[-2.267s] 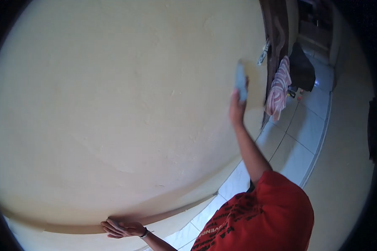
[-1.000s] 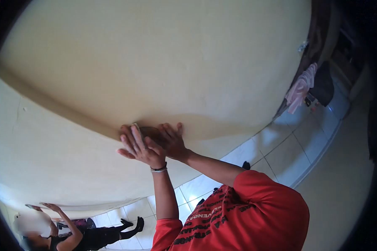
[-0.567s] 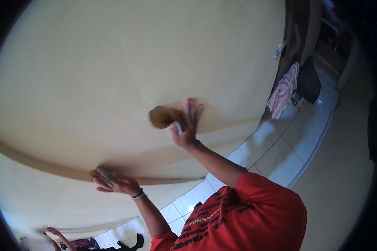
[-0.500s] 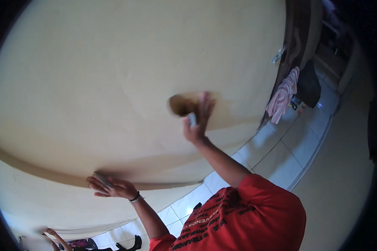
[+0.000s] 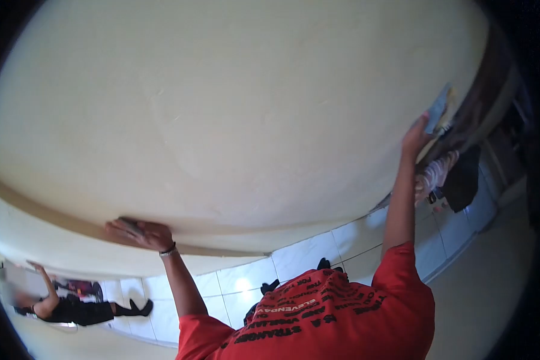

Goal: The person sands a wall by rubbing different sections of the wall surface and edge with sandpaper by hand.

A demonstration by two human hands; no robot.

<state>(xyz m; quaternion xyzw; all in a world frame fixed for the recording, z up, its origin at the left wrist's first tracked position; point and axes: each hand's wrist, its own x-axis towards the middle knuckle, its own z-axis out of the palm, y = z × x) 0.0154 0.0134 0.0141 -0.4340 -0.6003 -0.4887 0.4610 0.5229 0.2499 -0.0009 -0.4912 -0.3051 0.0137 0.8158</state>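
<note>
My right hand (image 5: 415,137) reaches up to the far right of the wall (image 5: 264,120), near its dark edge. It grips a flat blue-grey sheet (image 5: 437,112) with a yellowish-brown side; blur hides its exact kind. My left hand (image 5: 141,233) rests against the lower left of the wall, by the ledge, with its fingers extended. A thin, dark grey flat piece (image 5: 130,226) shows between its thumb and fingers, its kind unclear. A bracelet circles that wrist.
A striped pink cloth (image 5: 436,174) hangs at the right beside a dark item (image 5: 464,180). White floor tiles (image 5: 300,247) run along the wall's foot. Another person in dark clothes (image 5: 81,309) stands at lower left, one arm raised to the wall.
My right hand has swept from mid-wall to the far right with its sheet. My left hand has shifted slightly in view, still at the ledge. More of the other person shows.
</note>
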